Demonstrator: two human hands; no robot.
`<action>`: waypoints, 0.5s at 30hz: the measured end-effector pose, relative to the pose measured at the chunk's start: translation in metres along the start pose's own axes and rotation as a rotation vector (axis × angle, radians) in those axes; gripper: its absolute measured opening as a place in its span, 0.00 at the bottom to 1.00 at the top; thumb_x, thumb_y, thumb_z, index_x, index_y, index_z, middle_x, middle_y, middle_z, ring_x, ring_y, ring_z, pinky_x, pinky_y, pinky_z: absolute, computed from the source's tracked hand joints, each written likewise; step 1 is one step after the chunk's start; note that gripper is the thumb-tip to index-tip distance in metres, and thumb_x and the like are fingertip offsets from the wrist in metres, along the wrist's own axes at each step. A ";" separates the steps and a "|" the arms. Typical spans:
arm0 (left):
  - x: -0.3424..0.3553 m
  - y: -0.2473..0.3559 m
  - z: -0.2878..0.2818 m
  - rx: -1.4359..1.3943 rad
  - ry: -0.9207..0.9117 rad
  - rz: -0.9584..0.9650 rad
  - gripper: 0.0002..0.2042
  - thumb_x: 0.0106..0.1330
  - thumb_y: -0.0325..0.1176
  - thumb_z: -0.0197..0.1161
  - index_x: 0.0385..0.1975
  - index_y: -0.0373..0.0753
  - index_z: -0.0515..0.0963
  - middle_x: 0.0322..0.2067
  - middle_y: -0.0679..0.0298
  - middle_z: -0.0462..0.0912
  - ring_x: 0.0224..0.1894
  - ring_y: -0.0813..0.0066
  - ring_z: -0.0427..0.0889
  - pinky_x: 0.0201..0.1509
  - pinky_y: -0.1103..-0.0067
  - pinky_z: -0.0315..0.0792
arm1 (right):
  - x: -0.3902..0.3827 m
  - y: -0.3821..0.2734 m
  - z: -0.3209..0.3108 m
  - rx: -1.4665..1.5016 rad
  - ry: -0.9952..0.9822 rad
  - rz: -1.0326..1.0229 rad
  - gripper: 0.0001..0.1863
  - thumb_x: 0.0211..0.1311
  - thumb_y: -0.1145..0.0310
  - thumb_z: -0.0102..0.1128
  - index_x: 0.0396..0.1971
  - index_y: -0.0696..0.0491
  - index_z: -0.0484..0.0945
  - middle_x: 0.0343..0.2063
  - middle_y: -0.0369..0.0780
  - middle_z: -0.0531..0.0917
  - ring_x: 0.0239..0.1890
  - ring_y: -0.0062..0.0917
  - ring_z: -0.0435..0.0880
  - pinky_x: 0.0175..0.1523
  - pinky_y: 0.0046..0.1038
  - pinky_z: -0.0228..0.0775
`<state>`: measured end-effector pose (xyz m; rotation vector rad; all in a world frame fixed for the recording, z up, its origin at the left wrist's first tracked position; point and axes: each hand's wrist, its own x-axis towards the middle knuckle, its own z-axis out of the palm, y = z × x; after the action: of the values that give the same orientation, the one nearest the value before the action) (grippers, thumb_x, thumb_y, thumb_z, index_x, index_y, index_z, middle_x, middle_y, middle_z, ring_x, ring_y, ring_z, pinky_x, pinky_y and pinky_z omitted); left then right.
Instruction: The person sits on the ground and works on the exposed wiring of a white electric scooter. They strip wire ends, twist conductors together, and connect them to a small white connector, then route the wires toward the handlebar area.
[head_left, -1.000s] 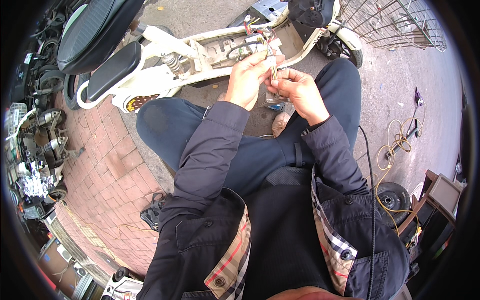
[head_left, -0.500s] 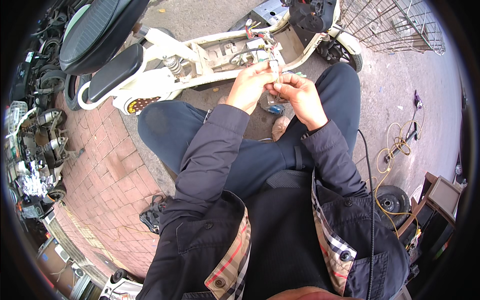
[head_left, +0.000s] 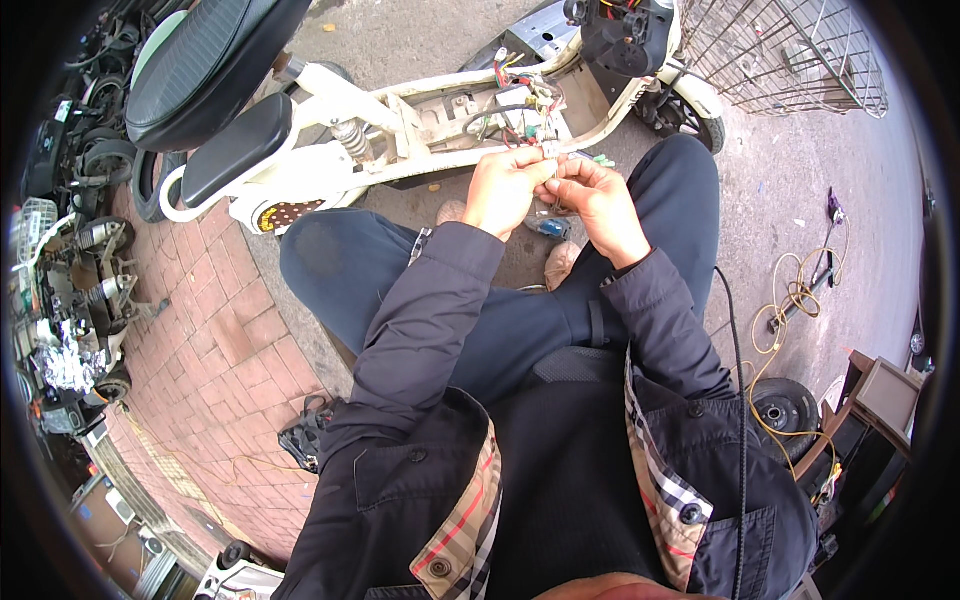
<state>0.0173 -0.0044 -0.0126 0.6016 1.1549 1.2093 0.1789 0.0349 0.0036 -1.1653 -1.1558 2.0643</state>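
Observation:
Both of my hands meet in front of the open floor section of a cream electric scooter (head_left: 430, 152). Pinched in the fingers of my left hand (head_left: 502, 190) is a small white wire connector (head_left: 550, 150). My right hand (head_left: 603, 205) is closed against it from the other side, gripping thin wires just below the connector. Fingers hide most of the wires. Beyond my hands, loose coloured wires (head_left: 515, 75) spill from the scooter's frame. A blue object (head_left: 550, 228) lies on the ground beneath my hands, between my feet.
A wire basket (head_left: 790, 50) stands at the far right, beside the scooter's front wheel (head_left: 690, 120). On the right lie a coiled yellow cable (head_left: 790, 290) and a loose wheel (head_left: 785, 410). Dark scooter parts (head_left: 100, 240) line the left. A black bag-like item (head_left: 308, 432) lies left of me.
My hands have come down slightly toward me, still together on the connector. More of the wires in the scooter frame show now. The whole view has shifted a little.

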 end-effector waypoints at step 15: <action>-0.002 0.023 0.000 -0.331 0.023 -0.121 0.18 0.70 0.25 0.52 0.58 0.27 0.71 0.53 0.47 0.81 0.57 0.60 0.81 0.64 0.68 0.72 | -0.001 0.007 -0.005 -0.122 -0.087 0.098 0.07 0.67 0.71 0.60 0.42 0.56 0.80 0.37 0.37 0.86 0.39 0.19 0.84 0.48 0.23 0.74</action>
<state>0.0085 0.0004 0.0080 0.2648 0.9670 1.2704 0.1831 0.0325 -0.0032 -1.2211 -1.3053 2.1624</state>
